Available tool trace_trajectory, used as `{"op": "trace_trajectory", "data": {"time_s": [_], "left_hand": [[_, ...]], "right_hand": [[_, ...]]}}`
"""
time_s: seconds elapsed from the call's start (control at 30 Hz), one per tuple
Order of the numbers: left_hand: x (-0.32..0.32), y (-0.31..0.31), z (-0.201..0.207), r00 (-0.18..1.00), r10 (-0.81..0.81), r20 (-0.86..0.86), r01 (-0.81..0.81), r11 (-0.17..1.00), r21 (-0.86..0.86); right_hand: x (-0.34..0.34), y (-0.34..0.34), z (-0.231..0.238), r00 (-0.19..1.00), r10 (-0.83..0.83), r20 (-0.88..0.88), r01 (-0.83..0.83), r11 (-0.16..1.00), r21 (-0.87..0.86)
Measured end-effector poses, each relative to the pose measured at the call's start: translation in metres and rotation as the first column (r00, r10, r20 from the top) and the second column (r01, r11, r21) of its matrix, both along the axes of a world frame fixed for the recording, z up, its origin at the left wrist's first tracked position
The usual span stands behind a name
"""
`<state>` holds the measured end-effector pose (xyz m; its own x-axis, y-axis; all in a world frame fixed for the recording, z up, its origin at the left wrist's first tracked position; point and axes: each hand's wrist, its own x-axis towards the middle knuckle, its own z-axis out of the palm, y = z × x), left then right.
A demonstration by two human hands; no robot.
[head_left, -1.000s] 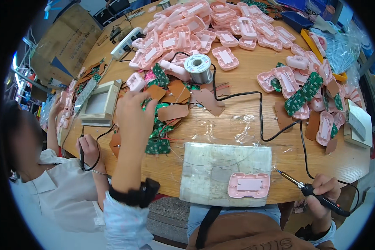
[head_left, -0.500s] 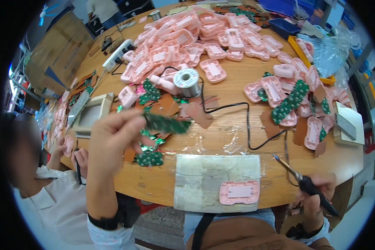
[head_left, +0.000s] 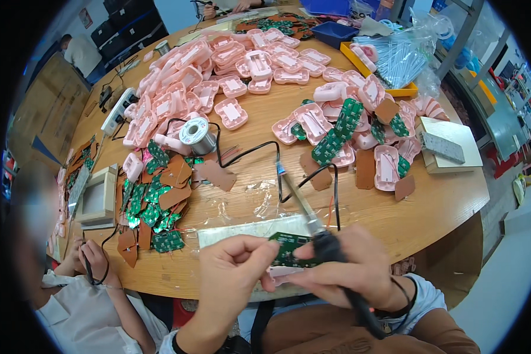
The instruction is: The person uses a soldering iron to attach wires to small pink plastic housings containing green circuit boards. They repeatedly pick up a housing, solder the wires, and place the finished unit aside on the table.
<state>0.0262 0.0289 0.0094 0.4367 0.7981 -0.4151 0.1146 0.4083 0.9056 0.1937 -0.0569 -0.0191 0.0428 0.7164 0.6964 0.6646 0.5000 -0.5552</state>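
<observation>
Holding a green circuit board (head_left: 288,251) above a pink shell (head_left: 284,273) and a pale work mat (head_left: 218,233), the left hand (head_left: 233,272) pinches one end while the right hand (head_left: 357,265) grips a soldering iron (head_left: 329,246) and touches the other. Positioning the board appears to be the step in hand; the next move likely calls for a steady pinch, the iron's hot end clear of fingers.
</observation>
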Motion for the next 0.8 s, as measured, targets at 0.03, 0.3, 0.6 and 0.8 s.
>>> {"op": "trace_trajectory", "data": {"time_s": [0.03, 0.3, 0.6, 0.8], "left_hand": [[0.002, -0.003, -0.001, 1.000, -0.003, 0.028, 0.004, 1.000, -0.024], [-0.006, -0.008, -0.015, 0.993, 0.082, 0.085, -0.073, 0.992, -0.104], [-0.027, -0.033, -0.012, 0.991, 0.073, -0.108, -0.052, 0.982, 0.183], [-0.033, -0.044, -0.013, 0.991, 0.071, -0.109, -0.031, 0.943, 0.331]], "right_hand": [[-0.002, 0.002, -0.003, 0.999, 0.021, 0.046, -0.020, 1.000, -0.023], [0.007, -0.012, -0.001, 0.887, -0.052, -0.458, 0.000, 0.994, -0.113], [0.024, -0.013, 0.001, 0.868, -0.189, -0.459, 0.119, 0.977, -0.178], [0.024, -0.013, 0.009, 0.852, -0.132, -0.506, 0.010, 0.971, -0.237]]}}
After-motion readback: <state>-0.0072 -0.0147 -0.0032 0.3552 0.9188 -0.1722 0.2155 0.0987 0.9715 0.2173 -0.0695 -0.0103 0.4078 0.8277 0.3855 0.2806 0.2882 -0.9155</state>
